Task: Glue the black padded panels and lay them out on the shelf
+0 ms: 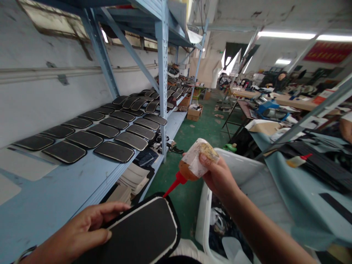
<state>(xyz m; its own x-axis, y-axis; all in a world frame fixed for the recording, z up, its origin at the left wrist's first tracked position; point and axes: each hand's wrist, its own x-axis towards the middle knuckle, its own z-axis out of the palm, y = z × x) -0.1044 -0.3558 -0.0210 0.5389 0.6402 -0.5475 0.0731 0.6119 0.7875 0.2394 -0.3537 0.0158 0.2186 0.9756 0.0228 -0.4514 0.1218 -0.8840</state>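
A black panel with rounded corners lies low in the view, and a pale line of glue runs along its edge. My left hand grips its left side, thumb on top and fingers at the far edge. In my right hand is a glue bottle, tilted downward, wrapped in stained white paper and holding amber liquid. Its red nozzle tip touches or nearly touches the panel's far corner. The underside of the panel is hidden.
Rows of similar black panels lie on the blue shelf at left. A white bin with scraps stands at right, beside a cloth-covered table bearing another glue bottle. Further back a person is at a long table.
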